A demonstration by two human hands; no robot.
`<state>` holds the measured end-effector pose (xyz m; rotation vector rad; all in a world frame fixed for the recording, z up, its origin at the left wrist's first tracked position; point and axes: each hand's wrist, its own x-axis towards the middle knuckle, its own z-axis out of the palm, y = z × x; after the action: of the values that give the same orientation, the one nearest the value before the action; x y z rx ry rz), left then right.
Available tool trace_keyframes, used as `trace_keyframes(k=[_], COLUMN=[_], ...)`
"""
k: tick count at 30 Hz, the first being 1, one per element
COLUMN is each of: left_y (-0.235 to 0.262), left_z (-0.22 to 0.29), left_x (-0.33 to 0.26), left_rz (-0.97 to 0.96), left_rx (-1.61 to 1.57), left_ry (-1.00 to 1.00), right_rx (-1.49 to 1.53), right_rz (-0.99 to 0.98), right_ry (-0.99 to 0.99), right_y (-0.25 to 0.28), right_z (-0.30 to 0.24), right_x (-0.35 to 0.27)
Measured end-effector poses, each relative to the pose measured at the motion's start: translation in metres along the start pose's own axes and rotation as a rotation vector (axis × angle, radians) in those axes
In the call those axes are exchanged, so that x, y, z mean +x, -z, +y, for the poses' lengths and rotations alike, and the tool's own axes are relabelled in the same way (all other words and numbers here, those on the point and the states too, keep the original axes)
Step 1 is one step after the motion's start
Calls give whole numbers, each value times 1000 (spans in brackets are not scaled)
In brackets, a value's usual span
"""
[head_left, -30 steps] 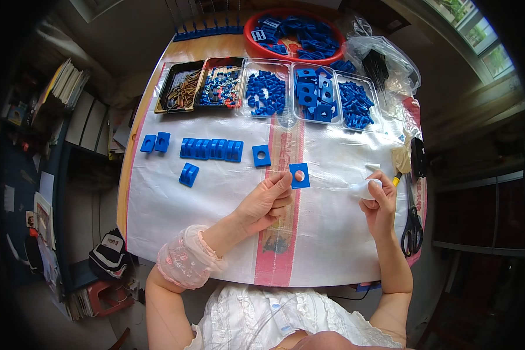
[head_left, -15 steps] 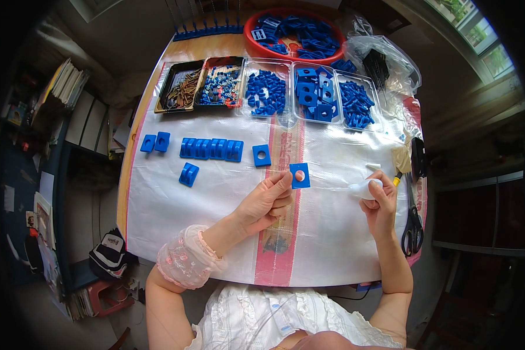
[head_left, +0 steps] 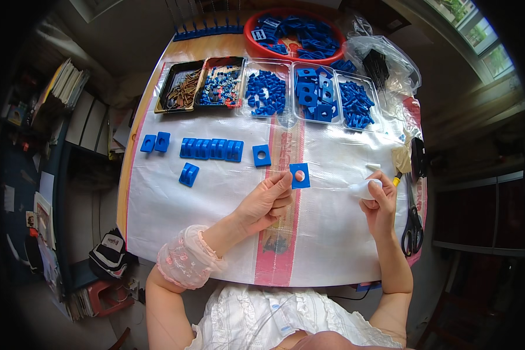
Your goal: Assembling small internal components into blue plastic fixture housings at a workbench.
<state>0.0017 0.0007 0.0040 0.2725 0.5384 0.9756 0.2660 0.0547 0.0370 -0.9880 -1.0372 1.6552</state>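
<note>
Fingers [head_left: 281, 182] of the left hand [head_left: 266, 201] pinch a blue square plate [head_left: 300, 175] by its edge, holed face up, likely so the hole stays open to view. Plate sits just above the white sheet on the table [head_left: 216, 198], right of centre. Left forearm angles in from lower left, wrist bent. Right hand [head_left: 379, 201] curls closed around a small white object [head_left: 361, 188], forearm nearly upright. Scissors [head_left: 413, 224] lie just beside it; trays of blue parts [head_left: 309, 96] well beyond.
</note>
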Motion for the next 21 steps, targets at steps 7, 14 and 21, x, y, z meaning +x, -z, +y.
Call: trace_keyframes(k=[7,14,21], left_y=[0,0,1], left_z=[0,0,-1], left_x=[0,0,0], left_rz=[13,14,1], left_rx=[4,-6,-6], left_ry=[1,7,-1], right_rx=[0,-22,-4], right_rz=[0,2,-5], right_ry=[-6,24,20], right_y=[1,-1,-1], right_z=[1,1,1], right_x=[0,0,1])
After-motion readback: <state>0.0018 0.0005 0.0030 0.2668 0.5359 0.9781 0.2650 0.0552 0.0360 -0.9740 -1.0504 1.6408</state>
